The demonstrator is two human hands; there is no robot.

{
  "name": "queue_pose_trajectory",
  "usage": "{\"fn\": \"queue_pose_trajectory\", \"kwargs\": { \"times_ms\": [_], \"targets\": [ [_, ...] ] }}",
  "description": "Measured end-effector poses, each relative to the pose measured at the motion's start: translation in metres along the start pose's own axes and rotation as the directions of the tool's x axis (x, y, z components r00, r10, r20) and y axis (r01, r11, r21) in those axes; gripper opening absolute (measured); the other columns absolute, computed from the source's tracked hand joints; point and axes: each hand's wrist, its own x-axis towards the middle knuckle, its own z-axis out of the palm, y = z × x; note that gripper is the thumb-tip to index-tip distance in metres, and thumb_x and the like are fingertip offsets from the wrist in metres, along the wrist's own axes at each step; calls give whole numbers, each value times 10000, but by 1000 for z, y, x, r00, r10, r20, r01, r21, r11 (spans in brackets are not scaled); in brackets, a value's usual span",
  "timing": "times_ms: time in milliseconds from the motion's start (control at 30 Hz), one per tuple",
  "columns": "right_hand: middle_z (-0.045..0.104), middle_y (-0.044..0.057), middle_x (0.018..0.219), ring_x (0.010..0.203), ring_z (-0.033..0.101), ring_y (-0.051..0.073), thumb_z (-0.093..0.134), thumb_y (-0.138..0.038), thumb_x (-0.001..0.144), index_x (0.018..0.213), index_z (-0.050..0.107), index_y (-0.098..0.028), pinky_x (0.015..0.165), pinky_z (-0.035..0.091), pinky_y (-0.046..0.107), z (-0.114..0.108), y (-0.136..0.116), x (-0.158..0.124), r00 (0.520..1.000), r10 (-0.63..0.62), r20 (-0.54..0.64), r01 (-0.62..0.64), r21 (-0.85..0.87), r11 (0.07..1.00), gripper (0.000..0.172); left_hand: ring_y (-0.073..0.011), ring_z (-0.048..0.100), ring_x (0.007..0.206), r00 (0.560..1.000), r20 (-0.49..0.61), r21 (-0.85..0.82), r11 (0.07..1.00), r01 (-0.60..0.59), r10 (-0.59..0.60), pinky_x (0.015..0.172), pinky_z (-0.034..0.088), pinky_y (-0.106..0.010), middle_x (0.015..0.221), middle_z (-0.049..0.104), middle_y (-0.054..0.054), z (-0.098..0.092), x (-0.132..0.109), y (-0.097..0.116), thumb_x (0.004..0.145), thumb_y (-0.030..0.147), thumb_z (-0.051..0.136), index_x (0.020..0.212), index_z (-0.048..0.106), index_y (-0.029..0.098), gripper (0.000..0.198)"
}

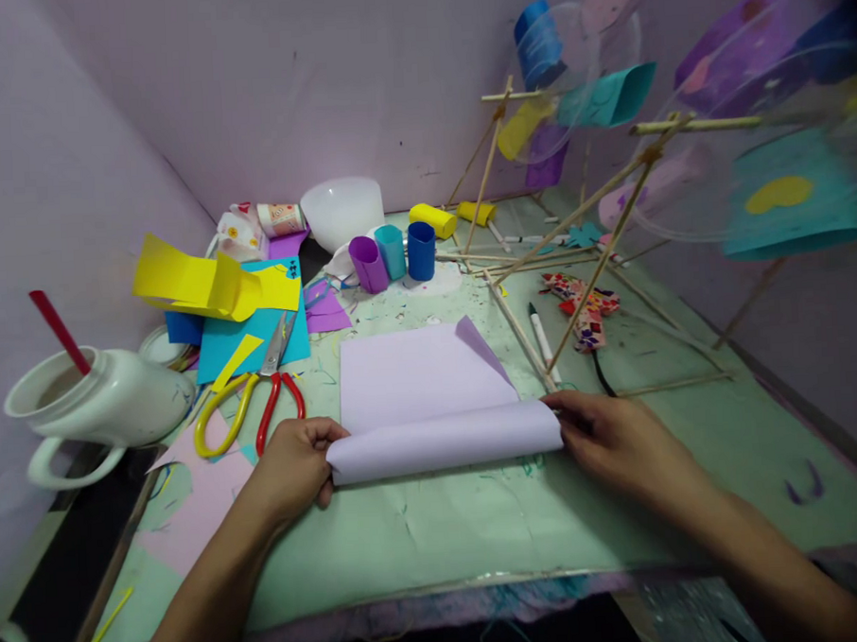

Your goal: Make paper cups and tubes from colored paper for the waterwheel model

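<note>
A sheet of pale lilac paper (409, 374) lies on the table, its near edge rolled over into a wide tube. My left hand (299, 459) pinches the left end of the roll, and my right hand (604, 436) grips the right end. The sheet's far right corner curls up and shows a darker purple side. Scissors (277, 346) with one yellow and one red handle lie just beyond my left hand. A white marker (541, 335) with a dark tip rests past the right end of the roll.
A green-covered table (452, 538) bears everything. A stick frame (521, 326) with paper cups on clear discs stands right. Purple, teal and blue paper tubes (421, 253) stand at the back beside a white bowl (345, 211). A white mug (119, 396) and yellow paper (206, 283) are left.
</note>
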Motion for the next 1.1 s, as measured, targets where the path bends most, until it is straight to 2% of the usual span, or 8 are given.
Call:
{"fn": "queue_pose_trajectory", "kwargs": {
  "times_ms": [100, 200, 367, 533, 667, 867, 1000, 1100],
  "targets": [
    [700, 57, 698, 523, 614, 229, 497, -343, 786, 920, 657, -236, 452, 410, 322, -15, -15, -12, 967, -56, -247, 15, -167, 986, 234, -61, 384, 277, 999, 36, -26, 1000, -16, 17, 314, 262, -157, 331, 456, 82, -2, -1, -1, 430, 69, 361, 545, 585, 160, 267],
    [694, 65, 878, 717, 640, 227, 523, -345, 811, 978, 619, -258, 624, 486, 343, -24, -45, -15, 901, -208, -381, 186, -93, 978, 211, -60, 371, 307, 997, 19, -40, 997, -72, 73, 332, 258, -166, 363, 448, 79, -3, -6, -1, 459, 83, 392, 549, 585, 157, 225],
    [625, 95, 1115, 998, 576, 261, 607, -437, 754, 1163, 541, -211, 833, 482, 393, -5, -90, 4, 878, -478, 27, 478, 4, 878, 472, -91, 425, 452, 981, 14, 1, 981, -195, 195, 424, 311, -194, 468, 502, 44, -3, -12, -7, 545, 147, 488, 563, 612, 160, 126],
    [652, 97, 1043, 935, 585, 283, 657, -385, 714, 1113, 594, -185, 811, 473, 460, 20, -98, 15, 863, -393, 318, 429, -51, 902, 450, -120, 473, 536, 964, 67, 11, 966, -258, 257, 477, 332, -212, 548, 546, 24, -8, -13, -14, 572, 143, 486, 635, 643, 174, 171],
    [642, 98, 1070, 958, 572, 277, 654, -316, 712, 1135, 583, -181, 836, 463, 449, 25, -96, 10, 870, -361, 337, 400, -54, 915, 450, -106, 435, 486, 944, 25, -45, 944, -327, 328, 465, 316, -207, 493, 462, 61, -12, -12, -17, 644, 142, 466, 815, 633, 197, 245],
    [517, 144, 1288, 1164, 459, 326, 708, -342, 642, 1193, 542, -134, 964, 389, 458, 24, -92, -7, 847, -412, 335, 454, -57, 889, 612, -121, 500, 505, 876, -339, 53, 937, -347, 343, 488, 395, -236, 606, 570, 21, -9, 1, -21, 728, 278, 494, 841, 605, 174, 189],
    [591, 141, 1191, 1071, 540, 310, 731, -434, 600, 1119, 567, -147, 929, 427, 431, 21, -92, -17, 850, -456, 265, 482, -42, 875, 616, -142, 577, 625, 794, -279, 398, 817, -416, 540, 600, 462, -255, 748, 643, -24, -9, 13, -3, 776, 238, 424, 887, 619, 164, 236],
    [678, 100, 997, 895, 623, 251, 719, -296, 631, 1118, 543, -159, 890, 455, 379, 25, -94, -23, 845, -516, 138, 532, -124, 838, 536, -179, 588, 906, 754, -157, 598, 669, -442, 638, 819, 447, -287, 1006, 640, -84, -8, 30, 24, 786, 192, 407, 1015, 596, 138, 302]
  ]
}}
